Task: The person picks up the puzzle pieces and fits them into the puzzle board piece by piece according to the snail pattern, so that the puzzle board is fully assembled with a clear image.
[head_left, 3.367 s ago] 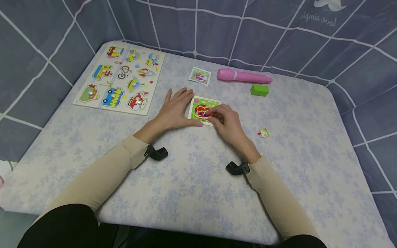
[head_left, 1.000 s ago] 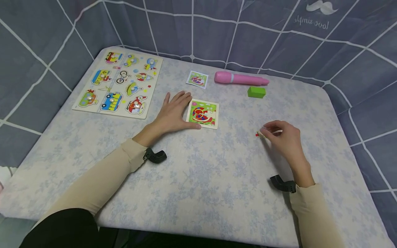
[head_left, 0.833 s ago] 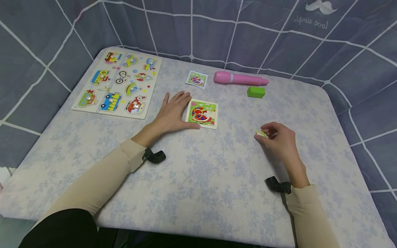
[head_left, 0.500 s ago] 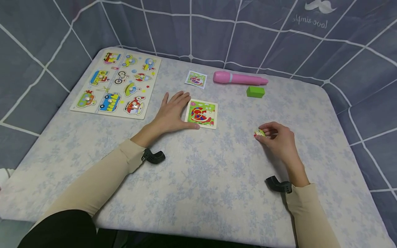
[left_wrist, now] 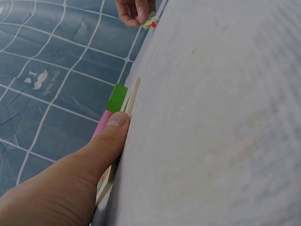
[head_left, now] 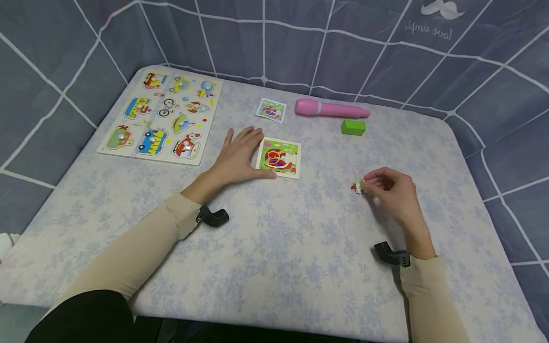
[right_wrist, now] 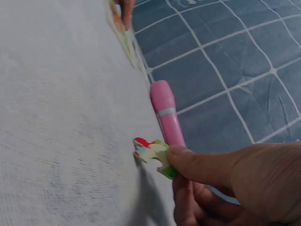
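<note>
My left hand (head_left: 240,159) lies spread at the left side of a small square snail jigsaw puzzle (head_left: 279,158), thumb along its near edge. In the left wrist view the thumb (left_wrist: 101,146) rests against the puzzle's pale rim. Off to the right, my right hand (head_left: 394,190) pinches a small jigsaw piece (right_wrist: 153,153) between thumb and fingers. The piece is white, green and red, with knobs and notches on its edge. It is held tilted close over the tabletop, and its right end is hidden by the thumb.
Behind the puzzle lies a small snail picture card (head_left: 271,110). A pink microphone-shaped object (head_left: 332,108) and a green block (head_left: 353,127) are at the back right. A vehicle peg puzzle board (head_left: 160,114) fills the back left. A grey checked curtain (head_left: 291,43) borders the table.
The right hand has left the snail puzzle, moved right and picked up the loose jigsaw piece. Lately it has turned the piece in its fingers. The left hand has stayed put.
</note>
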Motion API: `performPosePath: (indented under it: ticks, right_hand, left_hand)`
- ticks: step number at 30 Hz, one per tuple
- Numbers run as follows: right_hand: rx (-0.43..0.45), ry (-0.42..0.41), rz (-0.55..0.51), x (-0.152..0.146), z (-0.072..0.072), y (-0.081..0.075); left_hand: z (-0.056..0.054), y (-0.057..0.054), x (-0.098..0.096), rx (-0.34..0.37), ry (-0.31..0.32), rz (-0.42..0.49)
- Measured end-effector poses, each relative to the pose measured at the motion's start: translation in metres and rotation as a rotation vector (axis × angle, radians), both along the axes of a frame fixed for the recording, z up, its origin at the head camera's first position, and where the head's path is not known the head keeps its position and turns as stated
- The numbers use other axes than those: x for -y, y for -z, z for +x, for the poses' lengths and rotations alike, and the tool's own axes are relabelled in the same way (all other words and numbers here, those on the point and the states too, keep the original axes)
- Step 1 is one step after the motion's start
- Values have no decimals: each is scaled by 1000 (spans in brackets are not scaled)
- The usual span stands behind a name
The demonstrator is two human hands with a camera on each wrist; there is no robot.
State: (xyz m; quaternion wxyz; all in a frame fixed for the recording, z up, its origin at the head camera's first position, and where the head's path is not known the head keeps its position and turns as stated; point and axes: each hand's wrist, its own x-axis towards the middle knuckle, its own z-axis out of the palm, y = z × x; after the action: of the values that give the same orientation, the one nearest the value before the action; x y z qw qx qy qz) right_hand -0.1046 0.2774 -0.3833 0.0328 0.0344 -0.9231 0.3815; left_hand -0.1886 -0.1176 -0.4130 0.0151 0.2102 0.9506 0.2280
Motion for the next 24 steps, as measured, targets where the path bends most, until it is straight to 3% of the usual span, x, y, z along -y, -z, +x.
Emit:
performPosePath:
  ticks: [6,12,18,24]
  right_hand:
    - [50,-17,-5,-6,4,-6]
    - [47,-65,-101,7,0,-9]
    - [74,-108,-232,43,-18,-3]
    - [98,-76,-300,86,-45,4]
  left_hand:
    - [0,0,-3,4,9,8]
    - [-1,3,-4,4,9,7]
    - [-1,4,-2,10,13,4]
    - [0,2,0,1,2,14]
